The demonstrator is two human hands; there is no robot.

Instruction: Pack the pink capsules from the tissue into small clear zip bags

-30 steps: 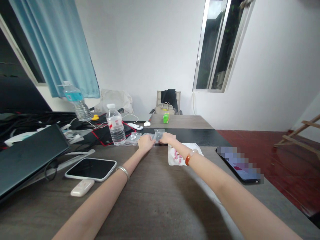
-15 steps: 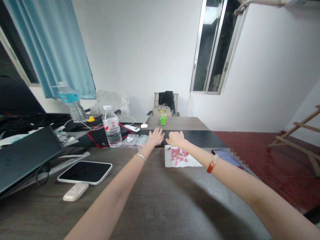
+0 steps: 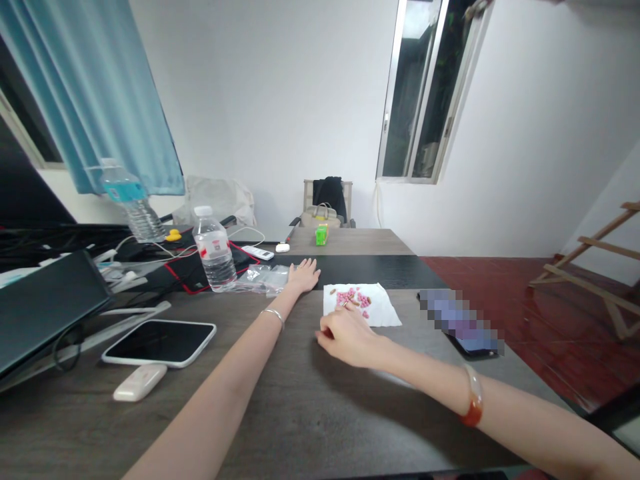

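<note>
Right hand (image 3: 350, 337) at the near edge of a white paper sheet (image 3: 383, 310) strewn with small pink pills (image 3: 351, 297).

The pills lie just beyond the right fingers, away from the person; these fingers curl together, whether pinching a pill is too small to tell. The left hand (image 3: 303, 276) rests farther off, fingers spread flat on the grey-brown wooden table (image 3: 300, 400), touching crumpled clear plastic bags (image 3: 265, 277) beside a clear water bottle (image 3: 214, 249).

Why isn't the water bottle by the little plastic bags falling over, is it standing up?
Yes, standing upright. The water bottle sits on its base on the table, white cap on top, beside the plastic bags.
</note>
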